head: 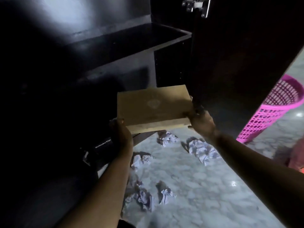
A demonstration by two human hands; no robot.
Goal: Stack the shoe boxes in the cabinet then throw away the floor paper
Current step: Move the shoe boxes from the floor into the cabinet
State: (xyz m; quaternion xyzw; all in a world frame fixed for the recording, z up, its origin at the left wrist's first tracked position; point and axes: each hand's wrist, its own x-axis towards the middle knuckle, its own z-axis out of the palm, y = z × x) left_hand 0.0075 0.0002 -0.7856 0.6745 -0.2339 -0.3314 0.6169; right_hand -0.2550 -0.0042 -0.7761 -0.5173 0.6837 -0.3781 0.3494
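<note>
Shoe box (153, 107), tan cardboard, lid on, held in the air in front of the open cabinet (115, 46), below its empty shelf (131, 37). Left hand (120, 134) grips the near-left corner, right hand (199, 117) the right edge; fingers of both clamped on the box. Cabinet interior is very dark: cannot tell whether any boxes are already stacked inside. Judgement: stacking in progress, this box not yet placed. Crumpled paper (200, 149) lies in several wads on the floor (197, 195) beneath the box; none collected. Pink basket (271, 111) stands right of the cabinet door. Paper step untouched.
</note>
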